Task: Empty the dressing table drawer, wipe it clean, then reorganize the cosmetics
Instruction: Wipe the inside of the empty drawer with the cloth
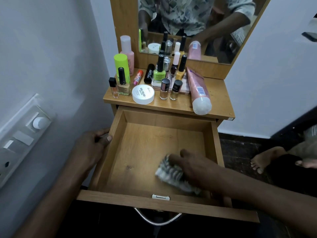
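The wooden drawer [118, 196] is pulled out, with nothing inside but a cloth. My right hand [197, 167] presses a striped grey-and-white cloth [169, 174] onto the drawer floor at the front right; the cloth is blurred. My left hand [91, 148] grips the drawer's left wall from outside. On the dressing table top [217, 93] stand the cosmetics: several nail polish bottles [159, 71], a white nail polish remover tub [143, 94], a green bottle [121, 66], a pink bottle [127, 48] and a pink tube [198, 91] lying down.
A mirror [188, 23] rises behind the cosmetics. A wall with a switch panel [22, 134] is close on the left. Bare feet [267, 158] of a person rest on the dark floor at the right. A metal handle [157, 220] hangs under the drawer front.
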`<state>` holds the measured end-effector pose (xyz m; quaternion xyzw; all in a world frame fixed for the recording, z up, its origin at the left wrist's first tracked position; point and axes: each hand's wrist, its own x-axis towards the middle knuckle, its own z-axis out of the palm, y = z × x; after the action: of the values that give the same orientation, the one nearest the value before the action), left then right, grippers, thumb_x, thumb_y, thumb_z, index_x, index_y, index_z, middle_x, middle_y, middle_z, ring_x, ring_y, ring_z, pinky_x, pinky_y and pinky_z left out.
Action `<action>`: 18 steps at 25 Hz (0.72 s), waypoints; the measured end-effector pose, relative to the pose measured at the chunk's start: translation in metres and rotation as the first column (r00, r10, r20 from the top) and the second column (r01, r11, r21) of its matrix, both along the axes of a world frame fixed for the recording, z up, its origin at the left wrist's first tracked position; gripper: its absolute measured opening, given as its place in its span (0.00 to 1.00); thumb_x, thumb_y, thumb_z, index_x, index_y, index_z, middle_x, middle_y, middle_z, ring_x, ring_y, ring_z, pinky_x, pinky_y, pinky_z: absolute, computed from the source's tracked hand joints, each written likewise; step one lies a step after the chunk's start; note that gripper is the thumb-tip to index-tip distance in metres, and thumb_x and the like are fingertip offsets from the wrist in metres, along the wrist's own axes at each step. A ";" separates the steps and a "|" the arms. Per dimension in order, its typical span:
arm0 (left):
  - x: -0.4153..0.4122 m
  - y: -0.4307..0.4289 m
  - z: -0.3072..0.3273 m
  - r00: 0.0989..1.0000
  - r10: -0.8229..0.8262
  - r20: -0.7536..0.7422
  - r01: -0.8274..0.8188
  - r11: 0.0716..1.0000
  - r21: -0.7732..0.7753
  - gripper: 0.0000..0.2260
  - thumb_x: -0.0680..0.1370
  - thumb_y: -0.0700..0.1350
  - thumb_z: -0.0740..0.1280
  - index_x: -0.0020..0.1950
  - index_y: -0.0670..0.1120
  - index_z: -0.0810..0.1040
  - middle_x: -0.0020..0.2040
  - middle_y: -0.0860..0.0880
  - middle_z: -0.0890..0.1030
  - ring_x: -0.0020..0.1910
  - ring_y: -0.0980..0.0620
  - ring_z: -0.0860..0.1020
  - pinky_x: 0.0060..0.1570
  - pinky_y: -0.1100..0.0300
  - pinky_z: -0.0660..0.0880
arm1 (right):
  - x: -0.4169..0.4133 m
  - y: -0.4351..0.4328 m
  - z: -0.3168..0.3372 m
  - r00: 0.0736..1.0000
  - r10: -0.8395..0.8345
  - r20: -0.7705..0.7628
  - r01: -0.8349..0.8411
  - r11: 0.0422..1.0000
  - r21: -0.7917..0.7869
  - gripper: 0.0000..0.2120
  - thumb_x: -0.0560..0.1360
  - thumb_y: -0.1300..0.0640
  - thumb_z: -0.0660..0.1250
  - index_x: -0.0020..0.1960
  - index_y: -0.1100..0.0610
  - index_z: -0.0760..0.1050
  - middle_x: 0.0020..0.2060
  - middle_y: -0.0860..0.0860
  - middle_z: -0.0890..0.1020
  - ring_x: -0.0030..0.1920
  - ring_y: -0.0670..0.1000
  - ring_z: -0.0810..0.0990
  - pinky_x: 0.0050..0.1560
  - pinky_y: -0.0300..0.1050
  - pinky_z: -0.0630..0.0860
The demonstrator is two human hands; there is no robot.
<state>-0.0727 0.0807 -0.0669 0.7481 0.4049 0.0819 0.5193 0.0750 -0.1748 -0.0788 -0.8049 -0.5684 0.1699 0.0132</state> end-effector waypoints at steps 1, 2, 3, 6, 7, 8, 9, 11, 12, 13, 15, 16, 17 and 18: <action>0.001 -0.001 0.001 1.000 0.005 0.004 -0.005 1.000 0.005 0.14 0.81 0.43 0.64 0.65 0.54 0.79 0.50 0.50 0.82 0.49 0.50 0.80 0.55 0.49 0.77 | 0.023 0.009 -0.006 0.993 -0.104 0.050 0.102 0.994 0.046 0.23 0.81 0.51 0.63 0.74 0.47 0.61 0.63 0.54 0.70 0.52 0.51 0.76 0.45 0.37 0.73; 0.001 -0.001 0.002 1.000 0.010 0.006 -0.010 1.000 0.004 0.14 0.81 0.43 0.64 0.64 0.54 0.80 0.49 0.50 0.83 0.49 0.50 0.80 0.55 0.49 0.77 | 0.041 0.019 -0.005 0.973 -0.208 0.104 0.199 0.976 0.090 0.23 0.81 0.52 0.62 0.75 0.49 0.62 0.64 0.55 0.71 0.52 0.51 0.76 0.44 0.35 0.72; 0.000 -0.002 0.002 1.000 0.013 0.009 -0.013 1.000 0.002 0.13 0.81 0.43 0.64 0.64 0.54 0.80 0.49 0.50 0.83 0.50 0.49 0.81 0.56 0.48 0.77 | 0.048 0.028 -0.005 0.962 -0.239 0.133 0.224 0.968 0.116 0.23 0.81 0.52 0.62 0.75 0.50 0.62 0.65 0.55 0.72 0.52 0.51 0.77 0.43 0.34 0.71; 0.000 0.001 0.002 1.000 0.005 -0.008 -0.005 1.000 0.006 0.13 0.81 0.44 0.65 0.64 0.55 0.80 0.53 0.49 0.84 0.54 0.46 0.81 0.58 0.45 0.77 | 0.016 0.028 -0.015 0.993 0.113 -0.045 -0.109 0.991 0.078 0.21 0.81 0.50 0.62 0.73 0.45 0.65 0.63 0.53 0.69 0.52 0.51 0.75 0.47 0.38 0.71; 0.000 0.002 0.002 1.000 0.003 -0.006 -0.003 1.000 0.008 0.13 0.81 0.44 0.65 0.64 0.55 0.80 0.53 0.49 0.84 0.54 0.46 0.81 0.58 0.45 0.77 | -0.006 0.017 -0.013 0.961 0.234 -0.147 -0.227 0.972 0.064 0.20 0.81 0.48 0.61 0.72 0.44 0.65 0.63 0.52 0.68 0.53 0.51 0.75 0.50 0.40 0.72; -0.001 0.002 0.000 1.000 -0.001 -0.003 0.001 1.000 0.008 0.13 0.81 0.44 0.65 0.64 0.56 0.80 0.54 0.49 0.84 0.54 0.46 0.81 0.57 0.45 0.77 | -0.012 0.008 -0.016 0.935 0.306 -0.181 -0.301 0.952 0.054 0.20 0.81 0.48 0.61 0.72 0.43 0.64 0.63 0.51 0.67 0.55 0.52 0.75 0.51 0.42 0.73; -0.002 0.001 0.000 1.000 -0.007 0.000 0.007 1.000 0.011 0.13 0.81 0.44 0.65 0.64 0.56 0.80 0.54 0.49 0.84 0.53 0.47 0.81 0.57 0.45 0.77 | -0.003 0.006 -0.019 0.932 0.349 -0.103 -0.344 0.937 0.061 0.21 0.81 0.47 0.61 0.73 0.42 0.62 0.64 0.51 0.67 0.56 0.52 0.74 0.52 0.44 0.74; -0.002 0.001 0.000 1.000 -0.002 0.002 0.002 1.000 0.019 0.14 0.81 0.44 0.65 0.65 0.54 0.79 0.55 0.48 0.83 0.53 0.47 0.81 0.57 0.46 0.77 | 0.040 0.022 -0.015 0.980 0.125 0.157 -0.137 0.988 0.070 0.24 0.80 0.49 0.62 0.75 0.45 0.61 0.66 0.53 0.66 0.58 0.55 0.75 0.52 0.47 0.76; -0.002 0.001 0.001 1.000 0.002 0.004 -0.002 1.000 0.021 0.14 0.81 0.44 0.65 0.65 0.53 0.79 0.55 0.48 0.83 0.53 0.47 0.81 0.56 0.46 0.78 | 0.056 0.033 -0.013 0.973 -0.037 0.226 0.018 0.996 0.088 0.24 0.81 0.51 0.62 0.76 0.49 0.63 0.67 0.55 0.67 0.60 0.56 0.75 0.52 0.47 0.75; -0.001 0.000 0.001 1.000 0.002 0.006 -0.002 1.000 0.023 0.14 0.81 0.43 0.65 0.65 0.53 0.79 0.55 0.48 0.83 0.52 0.47 0.81 0.56 0.46 0.78 | 0.062 0.044 -0.014 0.965 -0.111 0.237 0.083 0.989 0.124 0.23 0.81 0.52 0.61 0.75 0.52 0.65 0.67 0.58 0.69 0.61 0.58 0.75 0.52 0.46 0.75; -0.001 0.000 0.003 1.000 -0.001 0.000 0.001 1.000 0.029 0.13 0.81 0.43 0.64 0.65 0.54 0.80 0.54 0.48 0.84 0.51 0.48 0.81 0.55 0.46 0.78 | 0.039 0.057 -0.025 0.988 0.029 0.149 -0.060 0.975 0.214 0.21 0.82 0.53 0.60 0.73 0.55 0.67 0.64 0.59 0.72 0.61 0.58 0.74 0.56 0.49 0.74; -0.001 0.000 0.003 1.000 0.000 -0.005 0.000 1.000 0.027 0.13 0.81 0.44 0.64 0.64 0.54 0.80 0.53 0.49 0.84 0.51 0.48 0.81 0.55 0.46 0.78 | 0.014 0.054 -0.028 0.978 0.188 0.089 -0.203 0.955 0.217 0.20 0.81 0.53 0.60 0.73 0.54 0.68 0.62 0.58 0.73 0.58 0.56 0.74 0.55 0.49 0.74; -0.001 0.000 0.003 1.000 -0.001 -0.006 0.001 1.000 0.026 0.13 0.81 0.44 0.65 0.64 0.55 0.80 0.53 0.49 0.84 0.52 0.48 0.81 0.55 0.47 0.78 | -0.007 0.044 -0.026 0.931 0.365 0.009 -0.358 0.909 0.215 0.19 0.81 0.54 0.61 0.72 0.54 0.69 0.59 0.57 0.73 0.55 0.54 0.74 0.52 0.47 0.75; -0.002 0.000 0.002 1.000 -0.005 -0.006 0.005 1.000 0.027 0.13 0.81 0.45 0.65 0.64 0.55 0.80 0.54 0.49 0.84 0.52 0.48 0.81 0.55 0.46 0.78 | -0.017 0.034 -0.021 0.881 0.466 -0.077 -0.448 0.876 0.178 0.19 0.81 0.54 0.61 0.72 0.54 0.70 0.58 0.56 0.72 0.52 0.52 0.74 0.49 0.46 0.75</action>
<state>-0.0747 0.0810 -0.0651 0.7562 0.4038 0.0837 0.5081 0.0583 -0.1407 -0.0997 -0.6327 -0.7522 0.1707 0.0689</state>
